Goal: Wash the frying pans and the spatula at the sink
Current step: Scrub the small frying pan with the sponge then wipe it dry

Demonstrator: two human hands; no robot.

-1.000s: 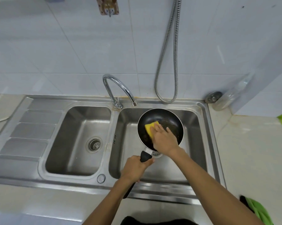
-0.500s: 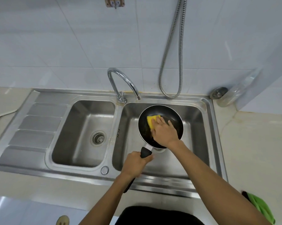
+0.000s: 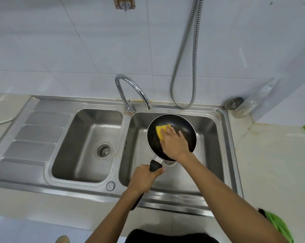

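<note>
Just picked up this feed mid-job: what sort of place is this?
Probably a home kitchen: a steel double sink with a curved tap, and the right hand pressing a yellow sponge into a frying pan.

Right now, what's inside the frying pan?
A yellow sponge sits inside the frying pan, pressed down by the right hand. That hand covers part of the sponge and the pan floor beneath; whatever lies there cannot be seen.

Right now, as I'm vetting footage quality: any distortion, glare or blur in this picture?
Head view: the wide-angle lens bows the sink rim; soft glare streaks the wall tiles and faucet; the frying pan and sponge are fairly sharp, without motion smear.
</note>
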